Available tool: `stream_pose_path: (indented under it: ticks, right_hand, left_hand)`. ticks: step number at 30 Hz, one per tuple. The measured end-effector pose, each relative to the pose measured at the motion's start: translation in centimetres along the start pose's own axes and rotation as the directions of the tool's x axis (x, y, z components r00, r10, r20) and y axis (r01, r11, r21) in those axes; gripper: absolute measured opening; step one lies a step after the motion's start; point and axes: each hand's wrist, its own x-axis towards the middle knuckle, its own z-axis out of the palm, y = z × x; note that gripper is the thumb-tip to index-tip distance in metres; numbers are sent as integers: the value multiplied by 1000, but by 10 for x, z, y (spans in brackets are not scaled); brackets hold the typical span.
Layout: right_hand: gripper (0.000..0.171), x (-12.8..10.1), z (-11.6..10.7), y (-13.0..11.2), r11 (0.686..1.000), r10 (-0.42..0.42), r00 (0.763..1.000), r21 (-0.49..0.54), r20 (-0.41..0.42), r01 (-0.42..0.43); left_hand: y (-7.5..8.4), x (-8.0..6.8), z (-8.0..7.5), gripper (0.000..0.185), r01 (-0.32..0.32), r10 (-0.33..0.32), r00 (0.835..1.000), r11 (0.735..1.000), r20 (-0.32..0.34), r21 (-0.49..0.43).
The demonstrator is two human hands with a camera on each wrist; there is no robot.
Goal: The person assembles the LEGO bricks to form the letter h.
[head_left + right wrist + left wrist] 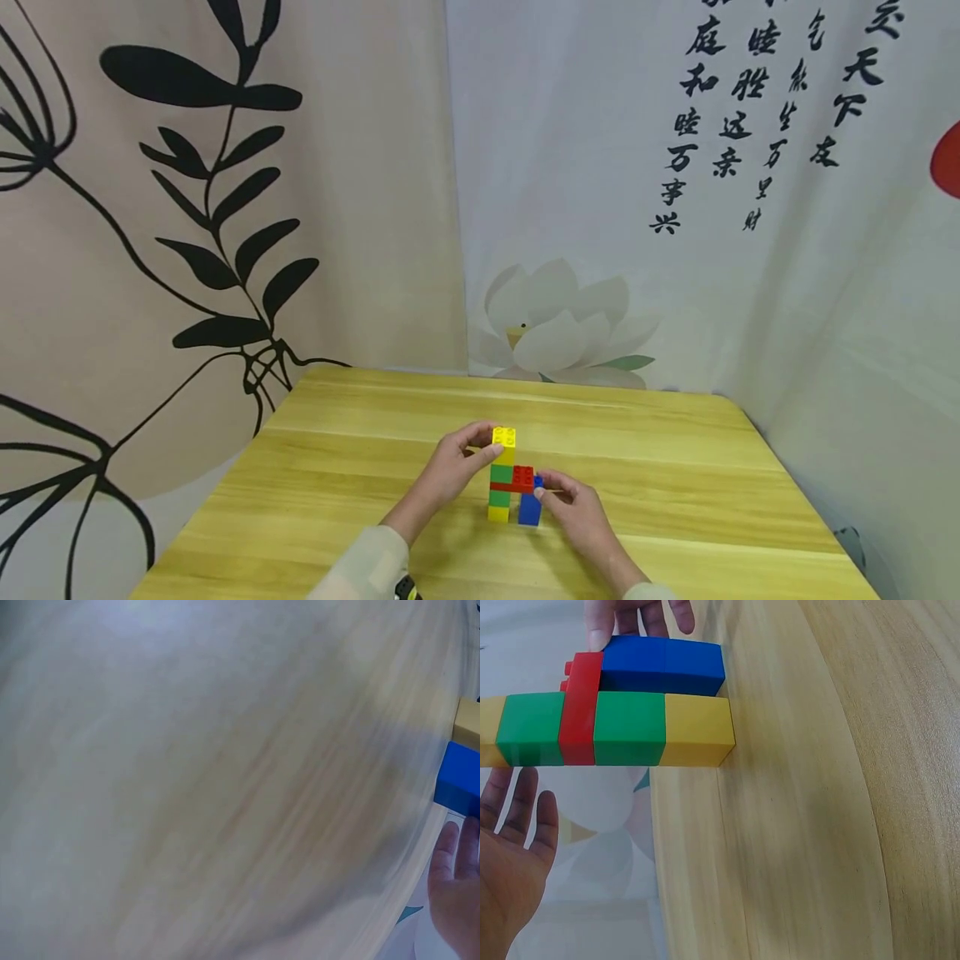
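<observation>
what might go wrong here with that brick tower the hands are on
The brick tower is tall and narrow, so a sideways push from the left hand gripping the top yellow brick could tip it. The right hand touches the blue column, joined to the tower only by the thin red brick; pressing there may pop that joint apart.

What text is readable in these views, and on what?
All on the wall cloth, brush calligraphy in columns, tops cut off:
"庭和睦万事兴"
"睦胜远亲"
"天下友"
Small column: too cursive and small to read.
Block tower: no lettering visible.
Wrist views: none.
</observation>
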Motion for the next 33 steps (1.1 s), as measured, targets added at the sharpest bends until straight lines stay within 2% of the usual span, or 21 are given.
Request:
stream_pose_path:
  ticks: [8, 18, 28, 33]
  right_hand:
    - [45, 2, 0, 1, 1000, -3, 1000, 1, -11, 3]
    - [42, 6, 2, 0, 1000, 4, 999, 18, -38, -4]
    - [43, 10, 6, 2, 1000, -8, 998, 28, -69, 10]
    - [43, 13, 6, 0, 1000, -5, 998, 20, -56, 6]
  left_hand:
    - [0, 2, 1, 41, -9, 9, 1000, 1000, -1, 3]
    - [2, 8, 1, 43, 16, -16, 1000, 1000, -5, 8]
    - [-11, 19, 6, 55, 52, -48, 997, 997, -58, 63]
    - [-20, 16, 9, 62, 69, -66, 997, 996, -47, 63]
